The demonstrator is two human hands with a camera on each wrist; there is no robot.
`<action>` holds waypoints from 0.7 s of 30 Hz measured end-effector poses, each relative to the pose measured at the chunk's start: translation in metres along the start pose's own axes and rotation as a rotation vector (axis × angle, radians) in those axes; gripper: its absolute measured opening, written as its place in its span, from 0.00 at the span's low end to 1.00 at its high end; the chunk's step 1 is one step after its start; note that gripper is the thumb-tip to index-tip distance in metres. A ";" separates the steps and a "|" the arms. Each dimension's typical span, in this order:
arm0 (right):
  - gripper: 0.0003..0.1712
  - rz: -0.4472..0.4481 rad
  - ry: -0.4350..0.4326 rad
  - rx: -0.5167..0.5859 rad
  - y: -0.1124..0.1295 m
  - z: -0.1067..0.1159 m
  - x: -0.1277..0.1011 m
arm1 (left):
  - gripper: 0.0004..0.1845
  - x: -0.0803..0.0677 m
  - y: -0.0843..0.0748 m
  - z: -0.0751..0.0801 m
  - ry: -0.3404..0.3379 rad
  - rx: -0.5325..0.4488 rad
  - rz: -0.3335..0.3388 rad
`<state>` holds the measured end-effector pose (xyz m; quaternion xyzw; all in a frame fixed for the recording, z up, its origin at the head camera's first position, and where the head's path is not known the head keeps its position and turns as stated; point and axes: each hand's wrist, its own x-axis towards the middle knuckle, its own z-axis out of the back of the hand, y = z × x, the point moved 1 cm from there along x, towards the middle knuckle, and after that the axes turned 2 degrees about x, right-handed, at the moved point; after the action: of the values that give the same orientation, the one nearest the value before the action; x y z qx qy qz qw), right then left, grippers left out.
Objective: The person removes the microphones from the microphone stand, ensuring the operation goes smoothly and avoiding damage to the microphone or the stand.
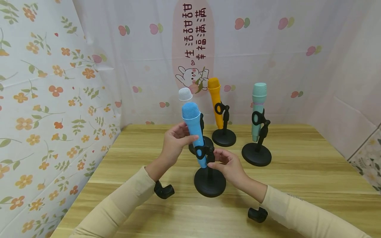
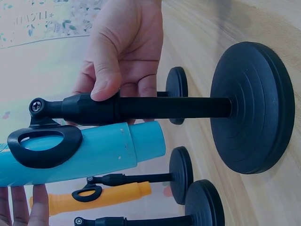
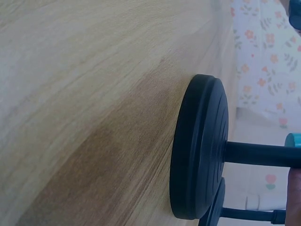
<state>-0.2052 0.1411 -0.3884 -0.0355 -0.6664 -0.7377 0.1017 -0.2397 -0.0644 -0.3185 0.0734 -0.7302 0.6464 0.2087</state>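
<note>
A light-blue microphone (image 1: 193, 127) leans in the ring clip of a black stand (image 1: 209, 183) with a round base. My left hand (image 1: 176, 140) holds the microphone's body, thumb in front and fingers behind; its fingertips (image 2: 21, 205) show under the microphone in the left wrist view. My right hand (image 1: 229, 165) grips the stand's post below the clip, its thumb lying along the post in the left wrist view. Only the post, the base (image 3: 200, 150) and a sliver of that hand appear in the right wrist view.
Behind stand a white microphone (image 1: 185, 94), largely hidden, a yellow-orange one (image 1: 215, 96) and a mint-green one (image 1: 259, 92), the last two visibly on black stands. The wooden table (image 1: 143, 148) meets patterned cloth at the back and left. Black curved pieces (image 1: 164, 191) show beneath both wrists.
</note>
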 end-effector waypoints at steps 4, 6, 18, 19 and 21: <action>0.22 -0.002 -0.001 -0.006 0.000 0.000 0.000 | 0.24 0.001 0.000 0.001 0.000 -0.009 0.000; 0.22 0.001 -0.001 -0.012 0.000 0.000 -0.001 | 0.24 0.001 -0.001 0.001 -0.003 -0.011 0.002; 0.22 0.021 0.010 -0.019 0.002 0.001 -0.002 | 0.24 0.003 -0.002 0.003 -0.022 -0.007 0.012; 0.22 0.020 0.010 -0.019 0.002 0.001 -0.002 | 0.24 0.003 -0.003 0.004 -0.025 -0.011 0.012; 0.22 0.018 0.011 -0.019 0.002 0.001 -0.001 | 0.24 0.003 -0.004 0.004 -0.029 -0.019 0.010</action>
<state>-0.2035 0.1417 -0.3869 -0.0382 -0.6586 -0.7432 0.1115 -0.2414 -0.0681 -0.3144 0.0769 -0.7394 0.6396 0.1956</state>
